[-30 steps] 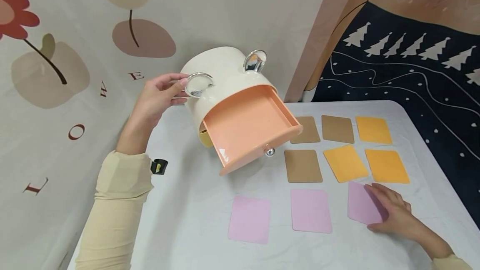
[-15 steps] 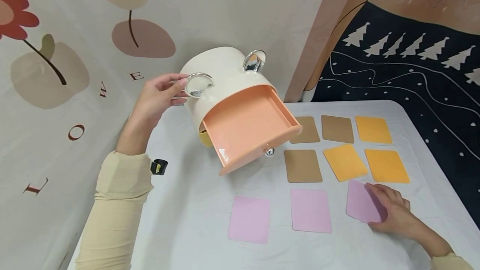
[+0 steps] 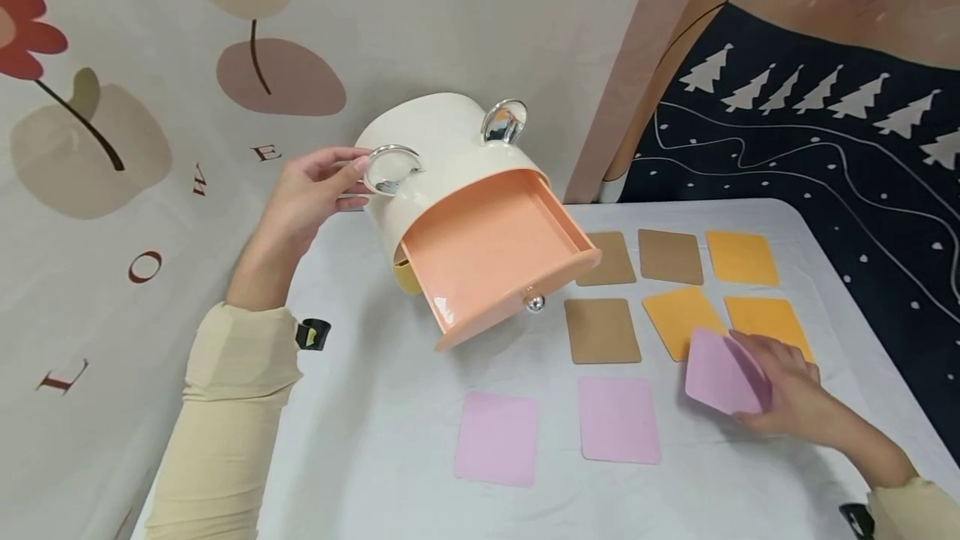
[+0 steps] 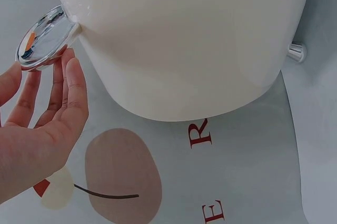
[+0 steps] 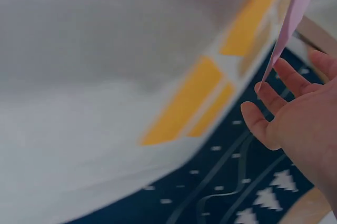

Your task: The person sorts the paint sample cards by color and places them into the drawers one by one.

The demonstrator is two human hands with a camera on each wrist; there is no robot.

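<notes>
A white rounded drawer box (image 3: pixel 442 136) with silver ring-shaped ears stands near the back wall, its peach drawer (image 3: pixel 495 244) pulled out and bare inside. My left hand (image 3: pixel 311 186) pinches the left silver ear (image 3: pixel 393 169) between thumb and fingers; the left wrist view shows the same ear (image 4: pixel 45 39) from the side. My right hand (image 3: pixel 783 382) grips a pink card (image 3: pixel 723 373) by its edges, slightly bent and lifted off the table. In the right wrist view the card (image 5: pixel 295 13) shows edge-on beside the fingers.
Two more pink cards, one left (image 3: pixel 495 440) and one in the middle (image 3: pixel 618 421), lie on the white table (image 3: pixel 375 440). Behind them are brown cards (image 3: pixel 602 332) and orange cards (image 3: pixel 742 258). A patterned wall cloth (image 3: pixel 150 273) borders the left side.
My right hand has raised the pink card from the table, moving it up and slightly left over the orange cards. My left hand keeps its hold on the ear.
</notes>
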